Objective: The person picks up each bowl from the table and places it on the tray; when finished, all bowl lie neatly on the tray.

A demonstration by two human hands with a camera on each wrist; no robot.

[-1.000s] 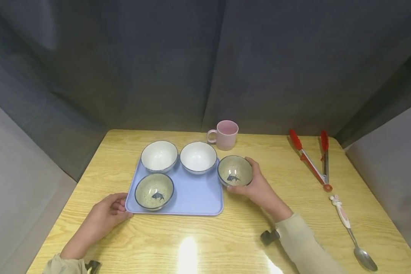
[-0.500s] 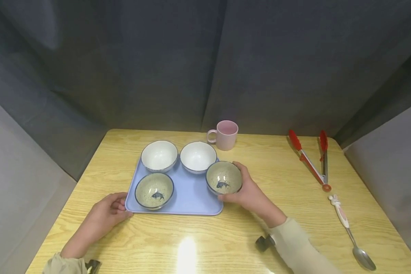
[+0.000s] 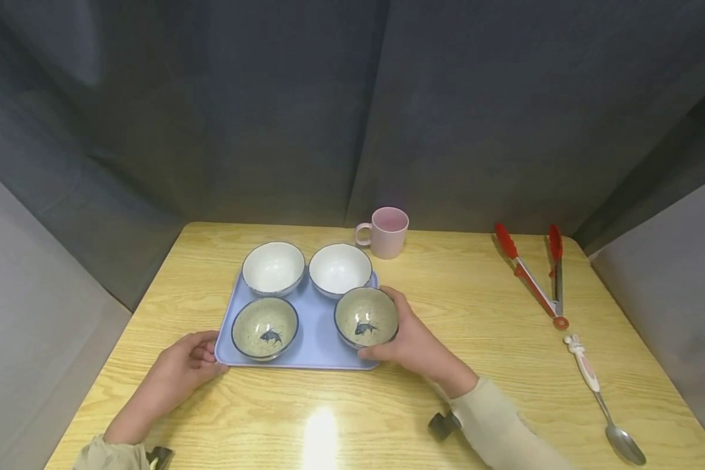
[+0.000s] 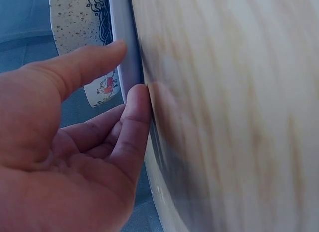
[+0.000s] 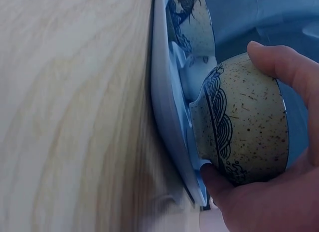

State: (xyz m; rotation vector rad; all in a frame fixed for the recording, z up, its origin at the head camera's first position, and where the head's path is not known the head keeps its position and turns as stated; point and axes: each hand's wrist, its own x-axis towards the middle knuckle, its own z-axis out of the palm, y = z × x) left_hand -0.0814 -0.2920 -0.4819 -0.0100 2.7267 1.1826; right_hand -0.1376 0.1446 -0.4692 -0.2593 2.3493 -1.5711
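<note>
My right hand (image 3: 408,343) grips a grey-green speckled bowl (image 3: 366,318) with a blue fish inside, over the right front part of the blue tray (image 3: 317,343). In the right wrist view, thumb and fingers span the bowl's (image 5: 254,117) wall; its foot is very close to the tray, and I cannot tell whether they touch. My left hand (image 3: 182,369) holds the tray's left front corner between thumb and curled fingers. A matching fish bowl (image 3: 264,328) sits at the tray's front left. Two white-lined bowls, one left (image 3: 273,268) and one right (image 3: 340,270), stand along its back.
Behind the tray stands a pink mug (image 3: 389,232), handle to the left. Red-tipped tongs (image 3: 534,287) lie spread at the right, with a rabbit-handled spoon (image 3: 602,408) in front of them. A dark curtain (image 3: 352,117) hangs behind the wooden table (image 3: 258,418).
My right hand has carried the fish bowl left and slightly toward me, from the tray's right edge to over its front right part. The left hand and tray have stayed in place.
</note>
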